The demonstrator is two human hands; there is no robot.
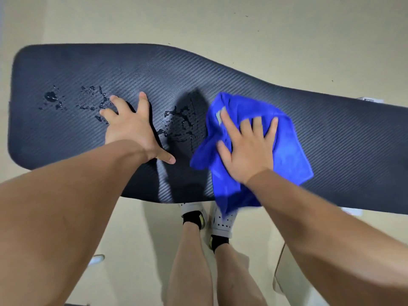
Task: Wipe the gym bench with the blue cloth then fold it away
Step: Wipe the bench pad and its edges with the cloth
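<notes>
A long black gym bench pad [220, 71] with a woven texture runs across the view. Water droplets [181, 124] lie on it between my hands, and more droplets [53, 98] lie toward its left end. My left hand [130, 127] rests flat on the pad with fingers spread, holding nothing. My right hand [247, 146] presses flat on a crumpled blue cloth [289, 155] on the pad, right of the middle puddle. One corner of the cloth hangs over the bench's near edge.
Beige floor [220, 23] surrounds the bench. My legs and white shoes [220, 219] with black socks stand against the near edge. A pale box edge [293, 281] is at the lower right. A small white object [97, 259] lies on the floor at lower left.
</notes>
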